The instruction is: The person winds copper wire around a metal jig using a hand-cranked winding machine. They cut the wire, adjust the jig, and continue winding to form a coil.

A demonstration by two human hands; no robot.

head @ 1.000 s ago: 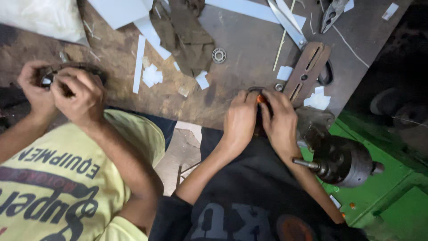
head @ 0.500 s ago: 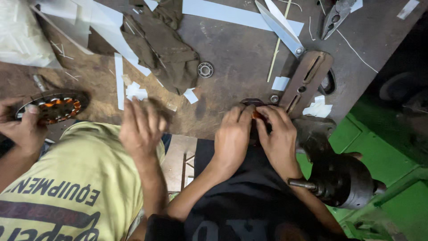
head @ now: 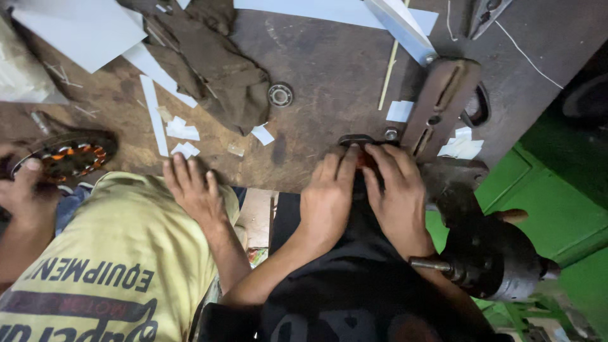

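- Left hand and right hand are pressed together at the near edge of the workbench, fingers curled over a small round part with orange-brown windings. Both hands cover it, so whether either is actually clenched on it or only pressing cannot be told.
- The round part sits at the very edge of the bench, just beside the brown metal bracket. Judgement: a slip of the fingers could send it off the edge into the lap.
- Fingertips lie close to the bracket and a bolt head. Judgement: a sudden push could pinch or scrape them.
- An electric motor with a bare shaft rests near the right forearm. Judgement: an elbow could knock it.
- Paper scraps, a rag and a loose bearing litter the bench. Judgement: small pieces could get lost among them.
- A co-worker's hand rests flat at the bench edge, near a second wound ring; crowding may cause bumped arms.
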